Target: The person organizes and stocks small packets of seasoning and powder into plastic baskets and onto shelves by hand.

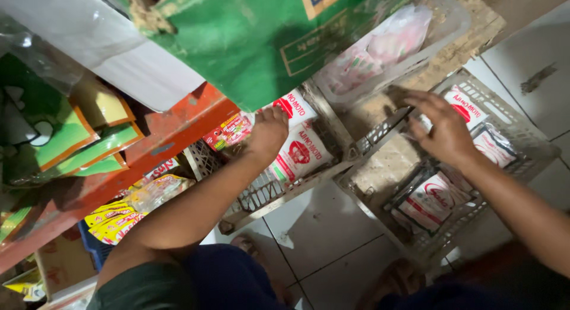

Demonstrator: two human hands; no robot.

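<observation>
My left hand reaches into a pale plastic basket under the shelf, fingers curled down on white packets with red print. My right hand rests with fingers spread on the rim of a second pale basket on the floor, which holds more white and red packets. Whether the left hand grips a packet is hidden by its own fingers.
An orange shelf edge crosses the left side, with green and yellow boxes on it and yellow sachets below. A green carton hangs overhead. A third basket with pink bags sits behind. White floor tiles lie below.
</observation>
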